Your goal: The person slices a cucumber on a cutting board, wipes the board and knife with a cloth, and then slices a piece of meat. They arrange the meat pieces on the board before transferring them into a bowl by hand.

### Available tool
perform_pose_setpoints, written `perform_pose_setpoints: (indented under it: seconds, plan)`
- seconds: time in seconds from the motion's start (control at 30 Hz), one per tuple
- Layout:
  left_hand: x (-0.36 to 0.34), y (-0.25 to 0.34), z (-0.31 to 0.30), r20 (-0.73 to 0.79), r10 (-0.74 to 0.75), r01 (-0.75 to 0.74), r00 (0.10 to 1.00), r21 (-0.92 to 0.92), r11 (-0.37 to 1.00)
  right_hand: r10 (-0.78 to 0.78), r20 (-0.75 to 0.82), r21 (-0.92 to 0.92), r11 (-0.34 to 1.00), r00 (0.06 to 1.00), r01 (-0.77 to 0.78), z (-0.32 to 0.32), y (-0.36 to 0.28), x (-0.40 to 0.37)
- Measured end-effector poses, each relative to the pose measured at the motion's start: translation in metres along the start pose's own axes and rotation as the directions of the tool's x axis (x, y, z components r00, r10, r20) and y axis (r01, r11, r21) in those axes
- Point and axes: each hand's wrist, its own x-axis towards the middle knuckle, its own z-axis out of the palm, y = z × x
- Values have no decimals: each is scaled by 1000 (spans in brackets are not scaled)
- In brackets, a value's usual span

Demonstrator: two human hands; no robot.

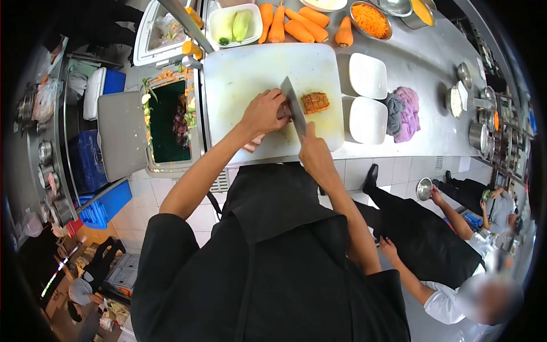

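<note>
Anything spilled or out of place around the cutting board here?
Yes: vegetable scraps lie strewn along the rim of the waste bin left of the cutting board, rather than inside it. Nothing else stands out.

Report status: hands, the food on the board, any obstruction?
Right hand grips cleaver, blade down on cutting board. Left hand pressed beside blade, what's under it hidden. Orange-brown piece lies right of blade. White dishes stand off the board's edge.

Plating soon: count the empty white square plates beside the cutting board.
2. The far plate lies right of the cutting board; the near plate sits just closer to the person, beside the cloths. More stacked beneath cannot be ruled out.
</note>
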Motion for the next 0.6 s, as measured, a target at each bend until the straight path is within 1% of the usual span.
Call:
perform_pose_setpoints:
  seconds: [0.07, 0.1, 0.13, 0.17, 0.2, 0.23, 0.27, 0.37, 0.4, 0.43, 0.5, 0.53, 0.57, 0.6]
  plan:
    - [-14, 0, -2, -10, -18, 18, 1000, 0, 1000, 11, 12, -23, 1000, 1000, -11, -7, 3, -11]
    - [-17, 1, -12, -13, -47, 46, 999, -55, 997, 18, 22, -55, 998, 1000, -16, -12, 3, -15]
    - [-20, 0, -23, -17, -75, 73, 997, -108, 991, 56, 37, -15, 998, 998, -55, -24, -7, -18]
    - [-28, -4, -34, -14, -86, 84, 996, -105, 991, 54, 48, -11, 999, 997, -54, -32, -17, -21]
    - [-37, -11, -48, 148, -42, 66, 988, -162, 985, 73, 10, 22, 997, 997, -73, -40, -25, -24]
    - [-44, -19, -59, 297, 16, 52, 955, -220, 974, 89, -33, 54, 995, 996, -87, -47, -32, -24]
    - [-59, -16, -67, 296, 106, -78, 949, -104, 991, 106, -35, 43, 994, 994, -105, -53, -36, -25]
    - [-79, -21, -63, 310, 70, -51, 948, -68, 996, 74, -17, 65, 995, 997, -73, -57, -42, -24]
    - [-75, -17, -70, 362, -1, 31, 932, -77, 997, 71, -20, 67, 995, 997, -69, -55, -44, -23]
    - [-75, -21, -68, 362, -1, 30, 932, -75, 997, 58, -5, 77, 995, 998, -58, -53, -46, -23]
    - [-71, -32, -60, 198, -32, 31, 980, 9, 999, 39, 14, 79, 996, 999, -40, -49, -48, -22]
    - [-69, -32, -54, 14, -107, 107, 994, -4, 994, 43, 19, 79, 996, 999, -45, -45, -49, -21]
    - [-66, -31, -47, 9, -112, 112, 994, -1, 994, 46, 26, 81, 996, 999, -48, -40, -51, -19]
    - [-63, -27, -42, -70, -191, 193, 979, 9, 981, 40, 29, 82, 996, 999, -42, -35, -54, -17]
